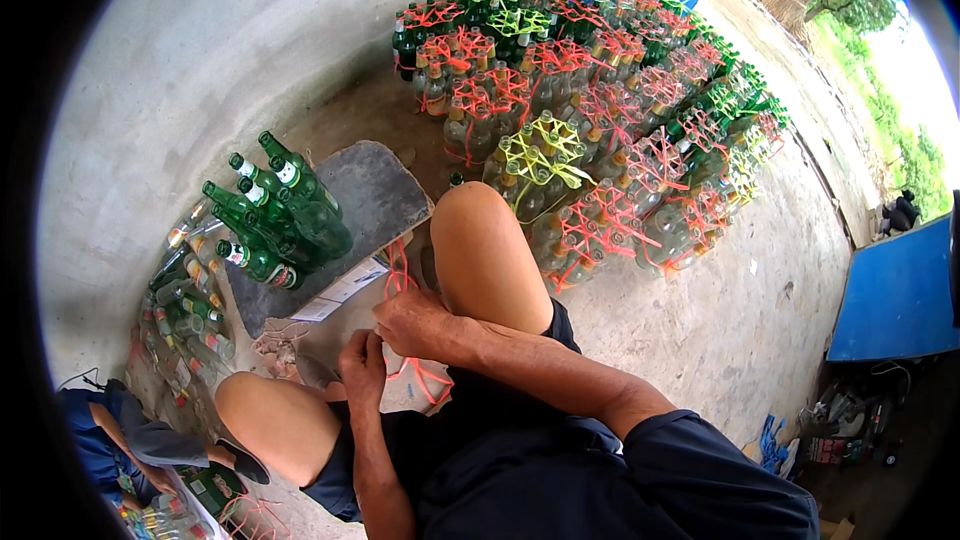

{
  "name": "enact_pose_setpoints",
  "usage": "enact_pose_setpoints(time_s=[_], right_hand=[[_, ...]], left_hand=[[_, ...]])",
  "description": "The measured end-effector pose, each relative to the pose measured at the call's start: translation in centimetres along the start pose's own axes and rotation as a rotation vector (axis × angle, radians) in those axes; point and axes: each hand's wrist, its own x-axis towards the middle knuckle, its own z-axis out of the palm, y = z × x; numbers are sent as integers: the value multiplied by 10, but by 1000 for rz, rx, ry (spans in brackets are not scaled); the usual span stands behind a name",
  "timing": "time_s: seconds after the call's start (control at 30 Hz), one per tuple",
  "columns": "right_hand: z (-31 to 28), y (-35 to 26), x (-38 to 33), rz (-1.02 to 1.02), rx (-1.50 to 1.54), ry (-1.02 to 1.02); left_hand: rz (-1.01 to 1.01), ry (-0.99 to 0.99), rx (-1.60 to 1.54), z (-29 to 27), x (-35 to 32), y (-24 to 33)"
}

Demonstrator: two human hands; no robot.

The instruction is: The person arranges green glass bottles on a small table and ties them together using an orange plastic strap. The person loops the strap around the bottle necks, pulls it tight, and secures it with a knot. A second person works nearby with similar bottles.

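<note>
Between the bent knees, both hands, left hand (362,368) and right hand (415,325), pinch red plastic strapping (400,275), grips clenched.

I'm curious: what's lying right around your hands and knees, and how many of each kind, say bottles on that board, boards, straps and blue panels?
Green bottles piled on the board: 6, as far as the pile shows
Grey board: 1
Red strap gripped by the right hand: 1
Blue panels: 2
Total: 10
</note>
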Motion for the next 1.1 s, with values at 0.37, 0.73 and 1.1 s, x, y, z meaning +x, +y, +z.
enact_pose_setpoints(time_s=[0.37, 0.73, 1.1], right_hand=[[5, 3, 2, -17, -112, -47], [11, 5, 3, -50, -212, -44], [7, 2, 1, -13, -164, -43]], left_hand=[[8, -9, 36, 2, 1, -5], [24, -15, 31, 3, 1, -4], [-18, -40, 65, 2, 1, 1]])
